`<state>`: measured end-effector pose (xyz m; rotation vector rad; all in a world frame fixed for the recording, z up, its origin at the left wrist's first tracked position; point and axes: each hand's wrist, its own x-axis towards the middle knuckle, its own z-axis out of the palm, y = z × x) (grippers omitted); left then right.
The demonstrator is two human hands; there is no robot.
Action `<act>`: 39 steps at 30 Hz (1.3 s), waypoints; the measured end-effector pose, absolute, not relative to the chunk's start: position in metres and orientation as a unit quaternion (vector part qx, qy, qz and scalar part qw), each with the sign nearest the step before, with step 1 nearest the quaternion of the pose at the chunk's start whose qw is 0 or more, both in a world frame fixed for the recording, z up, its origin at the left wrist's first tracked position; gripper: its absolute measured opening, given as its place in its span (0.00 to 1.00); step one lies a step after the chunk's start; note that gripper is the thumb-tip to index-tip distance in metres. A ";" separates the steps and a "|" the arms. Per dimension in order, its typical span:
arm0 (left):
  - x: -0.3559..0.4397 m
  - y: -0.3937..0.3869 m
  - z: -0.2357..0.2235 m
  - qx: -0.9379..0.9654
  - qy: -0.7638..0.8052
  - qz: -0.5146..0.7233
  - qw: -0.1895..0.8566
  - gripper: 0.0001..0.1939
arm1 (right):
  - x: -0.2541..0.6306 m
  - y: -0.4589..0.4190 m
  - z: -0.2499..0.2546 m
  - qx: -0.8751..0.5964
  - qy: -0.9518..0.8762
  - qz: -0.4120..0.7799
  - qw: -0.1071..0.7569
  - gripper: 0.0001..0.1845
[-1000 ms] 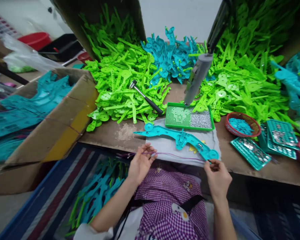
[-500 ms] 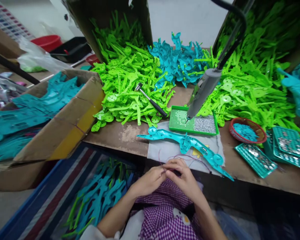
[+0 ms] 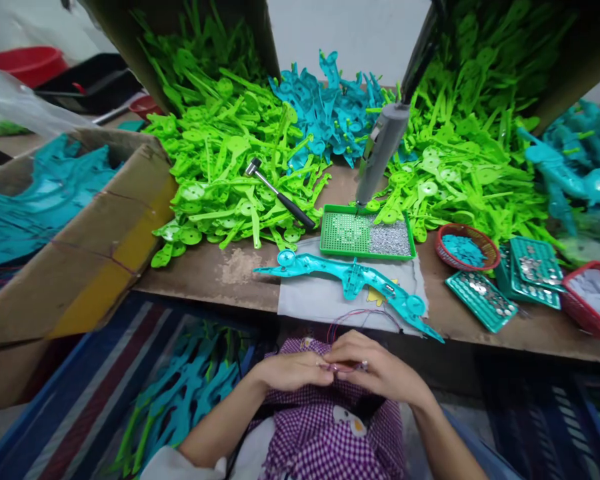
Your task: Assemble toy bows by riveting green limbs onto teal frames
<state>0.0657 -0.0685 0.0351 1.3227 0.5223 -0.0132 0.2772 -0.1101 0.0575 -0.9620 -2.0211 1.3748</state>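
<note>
Close together over my lap, my left hand (image 3: pixel 300 371) and my right hand (image 3: pixel 365 363) pinch thin red and dark wires (image 3: pixel 336 327). The wires loop up from my fingers onto a white cloth (image 3: pixel 300 300) at the table edge. Small pale ends show by the fingertips, too small to name. Beyond my hands a long curved turquoise plastic piece (image 3: pixel 325 267) lies across the cloth, touched by neither hand. Behind it sits a green tray (image 3: pixel 323 240) of small silver screws, with the tip of a grey electric screwdriver (image 3: pixel 383 147) hanging over it.
A hammer (image 3: pixel 283 197) rests on heaped lime-green plastic parts (image 3: pixel 215 193). To the right stand a red basket of blue pieces (image 3: pixel 467 247), teal trays of metal discs (image 3: pixel 481 300) and a red basket of white pieces (image 3: pixel 595 300). At left is a cardboard box (image 3: pixel 110 233) of turquoise parts.
The view has shifted, so the table things sit further left. My hands have come lower and nearer my lap, and the wires have been drawn with them.
</note>
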 end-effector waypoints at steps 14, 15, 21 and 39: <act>0.049 -0.056 0.037 0.409 0.493 0.356 0.680 0.25 | 0.355 -0.190 0.031 -0.696 -0.296 0.155 0.635 0.03; 0.047 -0.051 0.036 0.393 0.510 0.386 0.660 0.25 | 0.371 -0.201 0.027 -0.699 -0.223 0.123 0.668 0.05; 0.050 -0.021 0.036 0.328 0.486 0.518 0.623 0.22 | 0.442 -0.246 0.000 -0.765 -0.040 0.050 0.641 0.11; 0.038 0.008 0.042 0.387 0.465 0.530 0.594 0.19 | 0.473 -0.229 -0.024 -0.739 0.056 -0.007 0.672 0.21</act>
